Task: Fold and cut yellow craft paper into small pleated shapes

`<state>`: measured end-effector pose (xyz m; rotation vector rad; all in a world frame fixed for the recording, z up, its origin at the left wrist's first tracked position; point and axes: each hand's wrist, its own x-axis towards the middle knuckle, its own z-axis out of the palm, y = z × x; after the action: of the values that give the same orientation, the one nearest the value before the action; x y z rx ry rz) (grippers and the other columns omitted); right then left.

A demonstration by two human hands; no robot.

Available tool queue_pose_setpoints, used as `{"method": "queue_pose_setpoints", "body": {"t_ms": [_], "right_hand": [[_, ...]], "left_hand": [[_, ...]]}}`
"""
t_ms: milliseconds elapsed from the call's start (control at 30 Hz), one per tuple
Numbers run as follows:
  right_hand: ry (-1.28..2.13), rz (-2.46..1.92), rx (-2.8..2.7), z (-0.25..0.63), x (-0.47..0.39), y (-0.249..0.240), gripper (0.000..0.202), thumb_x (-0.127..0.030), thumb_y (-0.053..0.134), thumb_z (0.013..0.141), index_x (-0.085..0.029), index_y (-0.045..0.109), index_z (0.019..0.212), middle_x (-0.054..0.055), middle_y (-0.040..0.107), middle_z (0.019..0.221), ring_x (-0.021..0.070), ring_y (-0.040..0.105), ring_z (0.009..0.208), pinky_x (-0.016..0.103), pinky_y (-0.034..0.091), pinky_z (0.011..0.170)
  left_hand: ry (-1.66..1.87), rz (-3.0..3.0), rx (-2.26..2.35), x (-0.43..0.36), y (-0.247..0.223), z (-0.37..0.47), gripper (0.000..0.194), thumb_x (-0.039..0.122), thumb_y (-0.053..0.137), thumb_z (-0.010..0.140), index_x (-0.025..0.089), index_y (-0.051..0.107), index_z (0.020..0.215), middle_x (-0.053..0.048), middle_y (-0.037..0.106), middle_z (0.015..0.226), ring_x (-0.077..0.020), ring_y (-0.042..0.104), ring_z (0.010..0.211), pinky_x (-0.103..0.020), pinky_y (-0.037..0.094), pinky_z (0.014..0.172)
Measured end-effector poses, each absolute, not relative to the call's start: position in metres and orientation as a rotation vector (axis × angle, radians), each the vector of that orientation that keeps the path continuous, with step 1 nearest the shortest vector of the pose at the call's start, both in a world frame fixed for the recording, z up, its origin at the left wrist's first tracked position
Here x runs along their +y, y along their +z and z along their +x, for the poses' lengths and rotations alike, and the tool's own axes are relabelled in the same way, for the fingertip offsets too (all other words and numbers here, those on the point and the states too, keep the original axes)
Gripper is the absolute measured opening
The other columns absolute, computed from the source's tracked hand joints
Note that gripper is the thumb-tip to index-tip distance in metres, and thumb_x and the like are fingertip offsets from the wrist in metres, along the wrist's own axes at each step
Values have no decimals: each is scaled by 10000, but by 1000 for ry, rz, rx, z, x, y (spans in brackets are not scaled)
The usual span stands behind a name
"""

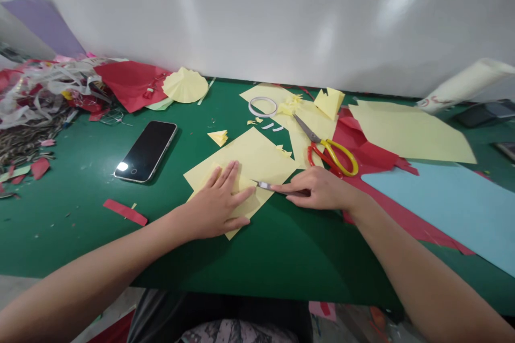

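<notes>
A pale yellow sheet of paper (257,150) lies on the green table with a corner toward me. My left hand (219,201) presses flat on its near left part, fingers spread, over what looks like a smaller folded yellow piece, partly hidden. In my right hand (317,188) is a slim craft knife (264,185), index finger stretched along it. The blade's tip rests on or just above the paper, close to my left fingers. Beyond my right hand lie scissors (322,144) with one yellow and one red handle, their blades over another yellow sheet (303,136).
To the left lie a phone (147,150) and a red strip (125,212). A roll of tape (263,106) and yellow scraps sit farther back. Blue paper (446,198) and red paper (362,150) spread on the right. A heap of trimmings (48,102) fills the far left.
</notes>
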<state>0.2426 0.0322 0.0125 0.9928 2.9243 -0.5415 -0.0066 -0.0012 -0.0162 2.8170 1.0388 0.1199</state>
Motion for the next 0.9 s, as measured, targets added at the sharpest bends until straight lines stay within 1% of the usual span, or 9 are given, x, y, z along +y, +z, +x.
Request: {"method": "queue_pose_setpoints", "body": {"t_ms": [67, 133, 233, 300, 433, 500, 667, 800, 900], "right_hand": [[-599, 1012, 2866, 245, 30, 14, 378, -218, 433, 783, -268, 502, 1152, -23, 604, 601, 84, 452, 507, 212, 307, 516], [-639, 1009, 2833, 247, 28, 15, 393, -215, 435, 781, -274, 486, 1166, -27, 594, 599, 81, 437, 499, 210, 304, 517], [-650, 982, 2843, 248, 27, 18, 403, -200, 444, 770, -272, 490, 1164, -23, 575, 601, 85, 438, 529, 210, 306, 531], [-627, 991, 2854, 247, 27, 20, 399, -189, 445, 765, -270, 504, 1151, -15, 563, 602, 90, 443, 554, 208, 304, 536], [-582, 1015, 2867, 246, 28, 21, 382, -178, 439, 766, -263, 528, 1129, -1, 556, 608, 91, 449, 571, 204, 300, 535], [-568, 1011, 2887, 245, 28, 19, 376, -176, 438, 766, -258, 538, 1119, -1, 546, 594, 88, 444, 559, 202, 296, 526], [-523, 988, 2949, 244, 26, 15, 364, -174, 433, 767, -249, 554, 1103, -4, 533, 580, 81, 439, 535, 197, 289, 504], [-496, 945, 2989, 243, 24, 15, 354, -167, 425, 771, -246, 569, 1083, -5, 543, 580, 80, 446, 534, 198, 292, 500], [-484, 922, 2998, 241, 22, 15, 358, -167, 423, 770, -250, 564, 1089, -10, 541, 570, 80, 444, 526, 196, 294, 498]], "left_hand": [[100, 2833, 914, 6, -11, -11, 588, 536, 400, 772, 208, 309, 1252, -156, 45, 1398, -332, 19, 1267, -496, 162, 997], [66, 2842, 756, 14, -6, -14, 533, 511, 372, 798, 218, 321, 1240, -130, 36, 1404, -297, 28, 1275, -451, 169, 1014], [25, 2860, 683, 20, -4, -15, 438, 442, 322, 845, 199, 355, 1207, -114, 105, 1400, -247, 61, 1281, -387, 201, 1021], [58, 2913, 845, 16, -7, -12, 409, 384, 331, 858, 162, 362, 1200, -143, 192, 1374, -247, 106, 1276, -389, 220, 1015], [132, 2918, 1396, -6, -17, 1, 331, 263, 331, 863, 107, 438, 1135, -189, 333, 1298, -329, 225, 1231, -486, 295, 945], [129, 2919, 1442, -15, -20, 5, 317, 222, 339, 854, 95, 447, 1123, -187, 397, 1253, -328, 295, 1200, -470, 343, 917], [111, 2981, 1362, -13, -22, 4, 338, 163, 308, 859, 67, 388, 1173, -190, 414, 1231, -319, 312, 1191, -438, 364, 914], [118, 3035, 1083, 0, -16, 0, 321, 228, 312, 867, 94, 430, 1134, -155, 422, 1230, -321, 270, 1211, -470, 321, 945], [161, 3008, 940, 13, -12, -8, 344, 315, 342, 861, 87, 477, 1080, -133, 463, 1196, -294, 306, 1196, -434, 339, 949]]}}
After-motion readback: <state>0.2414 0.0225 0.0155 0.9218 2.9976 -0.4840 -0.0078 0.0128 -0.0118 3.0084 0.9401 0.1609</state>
